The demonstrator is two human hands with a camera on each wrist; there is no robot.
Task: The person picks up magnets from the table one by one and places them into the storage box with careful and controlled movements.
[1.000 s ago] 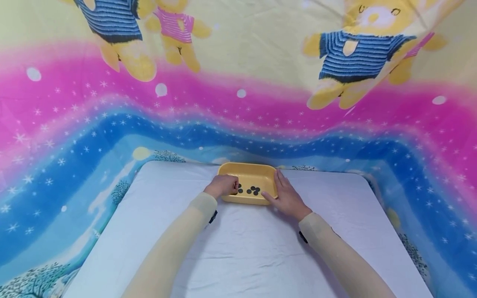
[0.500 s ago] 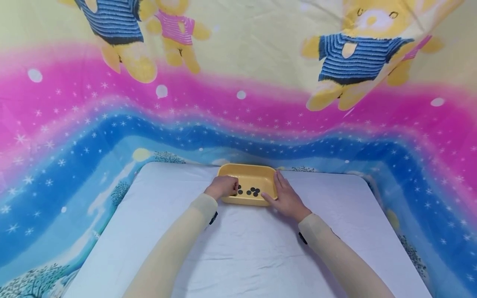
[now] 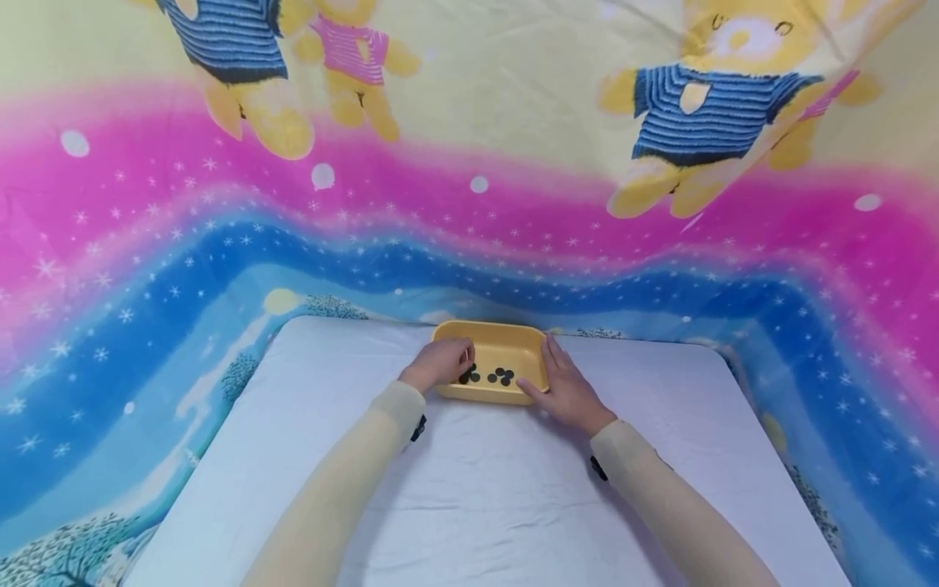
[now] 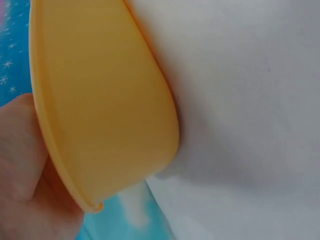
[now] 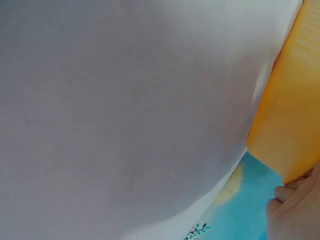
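A shallow yellow plastic basin (image 3: 506, 334) stands on the white-covered table, at its far edge in the head view. Several small round black discs (image 3: 501, 376) lie on its floor, some right under my left fingertips. My left hand (image 3: 438, 364) reaches over the basin's left side with its fingers bent inside. Whether a disc is pinched between those fingertips is too small to tell. At the opposite end, my right hand (image 3: 570, 395) holds the basin's right side, fingers along the outer wall and thumb over the rim. The left wrist view shows the left hand (image 4: 30, 175) at the rim.
White cloth (image 3: 455, 489) covers the table around the basin. A patterned curtain (image 3: 477, 236) with teddy bears and snowflakes hangs directly behind it and along both sides. Dark bands (image 3: 598, 468) show at the wrists, below the sleeves.
My left hand has lifted and shifted slightly, uncovering more of the black discs beneath its fingertips. The right hand and basin keep their places; the head view has shifted a little.
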